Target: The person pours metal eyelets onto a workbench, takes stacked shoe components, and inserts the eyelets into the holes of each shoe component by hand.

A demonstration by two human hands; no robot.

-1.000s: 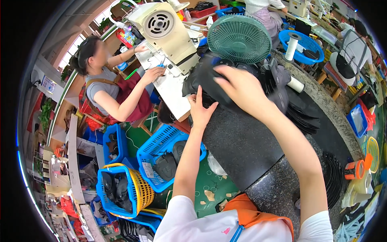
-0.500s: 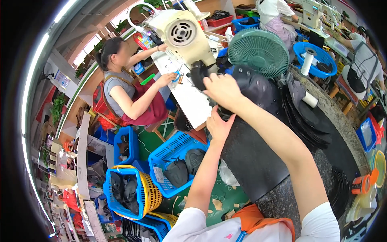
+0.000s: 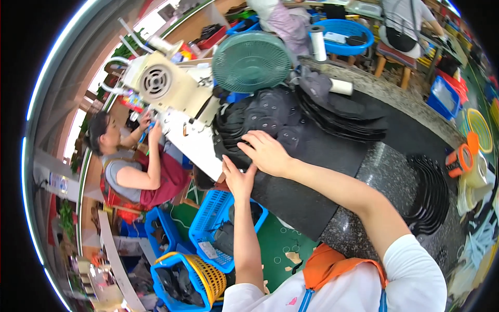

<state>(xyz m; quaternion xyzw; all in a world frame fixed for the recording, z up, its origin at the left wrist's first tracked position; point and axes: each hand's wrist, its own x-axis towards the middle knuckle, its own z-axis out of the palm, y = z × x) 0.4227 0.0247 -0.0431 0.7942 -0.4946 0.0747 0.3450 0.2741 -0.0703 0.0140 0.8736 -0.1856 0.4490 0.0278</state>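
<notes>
A row of overlapping black shoe pieces [image 3: 228,127] lies at the far left end of the dark work surface. My right hand [image 3: 267,153] rests at their near edge, fingers stretched out to the left. Just below it, my left hand [image 3: 239,181] touches the same edge from beneath, thumb and forefinger apart. Both hands look open; some fingertips are hidden against the black material. Beside the row sit dark pieces with metal eyelets [image 3: 270,112].
A green fan [image 3: 252,61] and a cream sewing machine [image 3: 166,83] stand beyond. To the left a co-worker [image 3: 135,166] handles something blue. Blue baskets [image 3: 213,208] with dark pieces stand on the floor. Stacked black strips [image 3: 429,195] and an orange tub [image 3: 459,160] lie right.
My view has swung right, so the scene sits further left. The dark piece at my right hand is down among the row. The co-worker's hands have come together.
</notes>
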